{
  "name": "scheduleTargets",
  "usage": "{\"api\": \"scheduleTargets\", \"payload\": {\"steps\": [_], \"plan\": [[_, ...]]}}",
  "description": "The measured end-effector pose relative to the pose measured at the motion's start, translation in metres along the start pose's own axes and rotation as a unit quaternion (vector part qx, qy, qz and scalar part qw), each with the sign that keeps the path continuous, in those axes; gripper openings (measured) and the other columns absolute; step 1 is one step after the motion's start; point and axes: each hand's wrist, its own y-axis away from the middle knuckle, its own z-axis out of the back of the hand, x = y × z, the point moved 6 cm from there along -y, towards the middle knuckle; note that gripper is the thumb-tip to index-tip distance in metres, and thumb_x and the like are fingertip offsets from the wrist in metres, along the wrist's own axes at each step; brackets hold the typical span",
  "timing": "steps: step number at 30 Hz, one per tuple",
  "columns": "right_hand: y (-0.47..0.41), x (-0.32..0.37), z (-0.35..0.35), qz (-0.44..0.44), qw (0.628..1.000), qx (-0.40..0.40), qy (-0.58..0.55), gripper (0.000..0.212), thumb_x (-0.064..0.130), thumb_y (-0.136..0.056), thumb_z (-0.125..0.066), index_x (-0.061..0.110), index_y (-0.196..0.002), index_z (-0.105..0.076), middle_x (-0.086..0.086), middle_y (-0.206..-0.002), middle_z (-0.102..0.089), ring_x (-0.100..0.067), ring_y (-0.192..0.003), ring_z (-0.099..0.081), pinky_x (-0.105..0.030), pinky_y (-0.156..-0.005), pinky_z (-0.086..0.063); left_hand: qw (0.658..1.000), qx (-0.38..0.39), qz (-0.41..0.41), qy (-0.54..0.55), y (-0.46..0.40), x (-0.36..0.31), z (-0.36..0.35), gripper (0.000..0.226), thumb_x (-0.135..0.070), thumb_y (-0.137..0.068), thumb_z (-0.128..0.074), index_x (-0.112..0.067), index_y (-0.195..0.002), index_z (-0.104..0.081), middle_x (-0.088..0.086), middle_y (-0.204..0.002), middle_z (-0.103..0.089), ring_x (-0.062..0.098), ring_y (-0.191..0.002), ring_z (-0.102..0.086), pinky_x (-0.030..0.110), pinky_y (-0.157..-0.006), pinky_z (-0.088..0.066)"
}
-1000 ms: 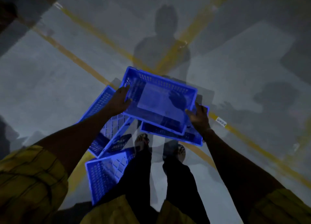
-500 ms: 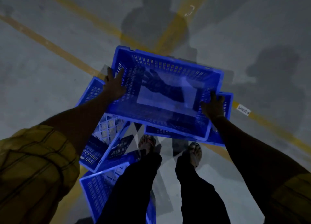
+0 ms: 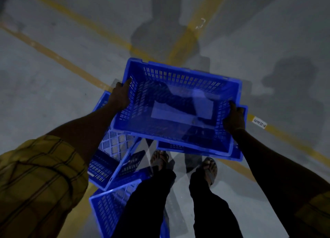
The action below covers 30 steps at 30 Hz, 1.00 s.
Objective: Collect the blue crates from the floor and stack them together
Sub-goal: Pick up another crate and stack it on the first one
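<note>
Hands grip the short ends of the lifted blue crate [image 3: 178,109], left hand [image 3: 120,98] and right hand [image 3: 234,118] clamped on opposite rims to keep it level above another crate [image 3: 239,153] on the floor [image 3: 53,98], presumably for nesting, while more crates [image 3: 114,157] lie near left.

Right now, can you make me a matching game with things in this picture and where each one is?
Things:
1. held blue crate
2. left hand
3. right hand
4. white label

Places:
A. stuck on a yellow floor line
B. gripping the crate's right end
C. lifted above the floor in both hands
D. gripping the crate's left end

Pairs: 1-C, 2-D, 3-B, 4-A
</note>
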Motion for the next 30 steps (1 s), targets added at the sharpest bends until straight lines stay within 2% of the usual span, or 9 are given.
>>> {"api": "scheduleTargets", "payload": {"steps": [4, 11, 14, 17, 20, 22, 25, 28, 30], "plan": [[0.031, 0.005, 0.050, 0.008, 1.000, -0.008, -0.010, 0.074, 0.002, -0.087, -0.057, 0.017, -0.154, -0.028, -0.029, -0.141, -0.029, -0.055, -0.104, -0.055, -0.054, -0.095, -0.045, 0.999, -0.007, -0.032, -0.030, 0.035, -0.021, 0.042, 0.079, -0.007, -0.097, -0.053, -0.022, -0.160, -0.007, 0.031, -0.143, -0.032, 0.051, -0.094, -0.056, 0.048, -0.069, -0.047], [0.133, 0.021, 0.172, 0.020, 0.999, -0.033, -0.007, 0.075, 0.002, -0.089, -0.056, 0.019, -0.155, -0.026, -0.030, -0.132, -0.037, -0.054, -0.106, -0.055, -0.056, -0.092, -0.047, 0.996, -0.003, -0.076, -0.048, 0.125, -0.071, 0.147, 0.079, -0.011, -0.098, -0.050, -0.026, -0.160, -0.002, 0.030, -0.144, -0.030, 0.047, -0.079, -0.058, 0.050, -0.067, -0.050], [0.189, 0.020, 0.227, 0.023, 0.998, -0.051, 0.012, 0.076, 0.005, -0.089, -0.056, 0.020, -0.157, -0.023, -0.030, -0.136, -0.037, -0.051, -0.101, -0.057, -0.050, -0.084, -0.048, 0.991, -0.030, -0.117, -0.066, 0.174, -0.098, 0.193, 0.079, -0.011, -0.098, -0.051, -0.023, -0.160, -0.003, 0.030, -0.139, -0.034, 0.042, -0.070, -0.055, 0.050, -0.064, -0.049], [0.245, 0.012, 0.275, 0.021, 0.994, -0.099, 0.043, 0.075, 0.017, -0.091, -0.056, 0.025, -0.157, -0.022, -0.027, -0.134, -0.041, -0.049, -0.094, -0.059, -0.049, -0.077, -0.049, 0.981, -0.077, -0.170, -0.061, 0.220, -0.122, 0.230, 0.073, -0.013, -0.100, -0.048, -0.022, -0.160, -0.007, 0.030, -0.132, -0.039, 0.043, -0.070, -0.055, 0.052, -0.062, -0.048], [0.287, -0.006, 0.305, 0.012, 0.987, -0.150, 0.050, 0.067, 0.031, -0.096, -0.049, 0.028, -0.156, -0.020, -0.024, -0.125, -0.045, -0.046, -0.088, -0.060, -0.047, -0.074, -0.049, 0.969, -0.110, -0.219, -0.033, 0.243, -0.143, 0.250, 0.072, -0.012, -0.098, -0.049, -0.022, -0.159, -0.013, 0.030, -0.130, -0.039, 0.045, -0.071, -0.055, 0.051, -0.059, -0.046], [0.310, -0.018, 0.317, 0.007, 0.982, -0.182, 0.057, 0.064, 0.033, -0.098, -0.044, 0.029, -0.157, -0.019, -0.024, -0.123, -0.045, -0.045, -0.082, -0.060, -0.045, -0.070, -0.048, 0.958, -0.123, -0.255, -0.043, 0.248, -0.161, 0.255, 0.071, -0.011, -0.099, -0.048, -0.020, -0.159, -0.012, 0.030, -0.131, -0.038, 0.042, -0.067, -0.052, 0.049, -0.056, -0.044], [0.340, -0.048, 0.322, -0.021, 0.974, -0.223, 0.017, 0.064, 0.023, -0.097, -0.045, 0.026, -0.156, -0.022, -0.024, -0.125, -0.042, -0.043, -0.077, -0.059, -0.041, -0.065, -0.042, 0.949, -0.102, -0.296, -0.043, 0.255, -0.196, 0.248, 0.074, -0.009, -0.096, -0.050, -0.018, -0.159, -0.011, 0.028, -0.125, -0.036, 0.042, -0.070, -0.052, 0.050, -0.060, -0.047], [0.366, -0.086, 0.325, -0.060, 0.966, -0.247, -0.039, 0.066, 0.014, -0.093, -0.047, 0.025, -0.155, -0.027, -0.024, -0.124, -0.042, -0.041, -0.077, -0.057, -0.039, -0.066, -0.040, 0.935, -0.094, -0.339, -0.035, 0.261, -0.236, 0.242, 0.070, -0.023, -0.095, -0.042, -0.017, -0.158, -0.012, 0.028, -0.120, -0.035, 0.043, -0.073, -0.052, 0.049, -0.069, -0.048], [0.382, -0.115, 0.326, -0.079, 0.962, -0.256, -0.052, 0.068, 0.012, -0.091, -0.049, 0.024, -0.154, -0.028, -0.024, -0.122, -0.042, -0.042, -0.079, -0.056, -0.037, -0.065, -0.038, 0.921, -0.091, -0.376, -0.047, 0.267, -0.267, 0.234, 0.070, -0.022, -0.094, -0.042, -0.013, -0.158, -0.015, 0.031, -0.119, -0.036, 0.045, -0.072, -0.052, 0.051, -0.071, -0.050]]}}
